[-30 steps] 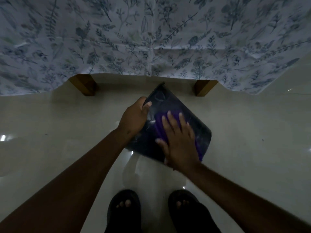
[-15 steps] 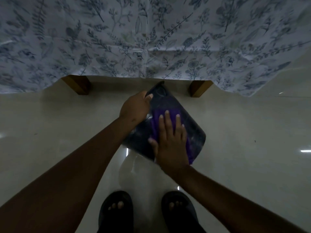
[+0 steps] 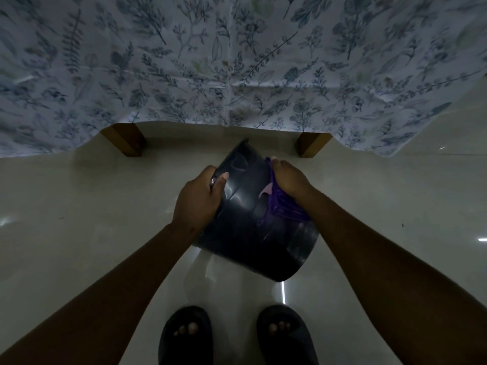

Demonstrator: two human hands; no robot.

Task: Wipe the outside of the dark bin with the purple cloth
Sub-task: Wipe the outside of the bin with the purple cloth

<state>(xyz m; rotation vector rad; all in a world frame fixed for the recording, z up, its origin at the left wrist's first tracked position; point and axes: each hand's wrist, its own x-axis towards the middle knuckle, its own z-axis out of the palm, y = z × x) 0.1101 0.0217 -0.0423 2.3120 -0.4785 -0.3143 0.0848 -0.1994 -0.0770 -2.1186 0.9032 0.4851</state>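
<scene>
The dark bin (image 3: 245,227) is held tilted above the pale floor, its base toward me and its rim pointing away under the table. My left hand (image 3: 197,198) grips the bin's left side, thumb across its wall near the rim. My right hand (image 3: 288,180) presses the purple cloth (image 3: 282,210) against the bin's upper right side. The cloth is bunched and hangs down the wall below my palm. A small pale tag or fold shows on the cloth's left edge.
A table with a floral cloth (image 3: 237,61) hangs just beyond the bin, with two wooden legs (image 3: 126,139) (image 3: 311,143) on either side. Glossy floor tiles (image 3: 79,219) spread around. My feet in dark sandals (image 3: 184,335) (image 3: 286,335) stand directly below the bin.
My right hand has slid the cloth from the bin's upward-facing wall to its upper right side. The cloth is now bunched instead of flat. The bin has turned slightly in my left hand.
</scene>
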